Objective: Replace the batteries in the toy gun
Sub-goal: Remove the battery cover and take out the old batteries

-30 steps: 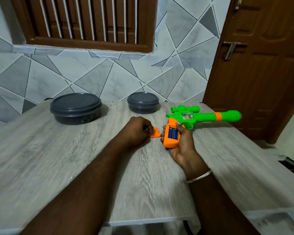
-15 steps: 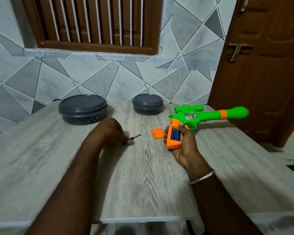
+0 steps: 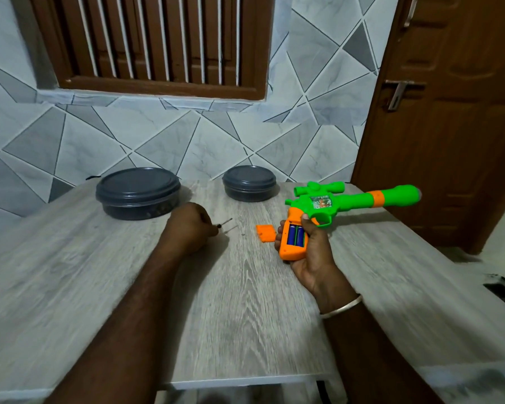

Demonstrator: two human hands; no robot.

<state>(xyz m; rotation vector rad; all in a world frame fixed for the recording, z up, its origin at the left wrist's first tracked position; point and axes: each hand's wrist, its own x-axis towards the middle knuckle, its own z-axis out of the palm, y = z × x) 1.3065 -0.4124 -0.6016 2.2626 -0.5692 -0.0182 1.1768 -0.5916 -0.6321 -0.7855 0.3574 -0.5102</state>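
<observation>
My right hand grips the orange handle of a green and orange toy gun, barrel pointing right above the table. The handle's compartment is uncovered and shows two blue batteries side by side. The orange battery cover lies on the table just left of the handle. My left hand rests on the table further left, curled around a small screwdriver whose thin shaft sticks out to the right. A tiny dark screw lies between screwdriver and cover.
Two dark grey lidded round containers stand at the back of the wooden table: a large one on the left, a smaller one in the middle. A tiled wall is behind, a brown door to the right.
My left hand left the orange cover on the table and drew back to the left with the screwdriver, then came slightly right again. My right hand kept hold of the gun.
</observation>
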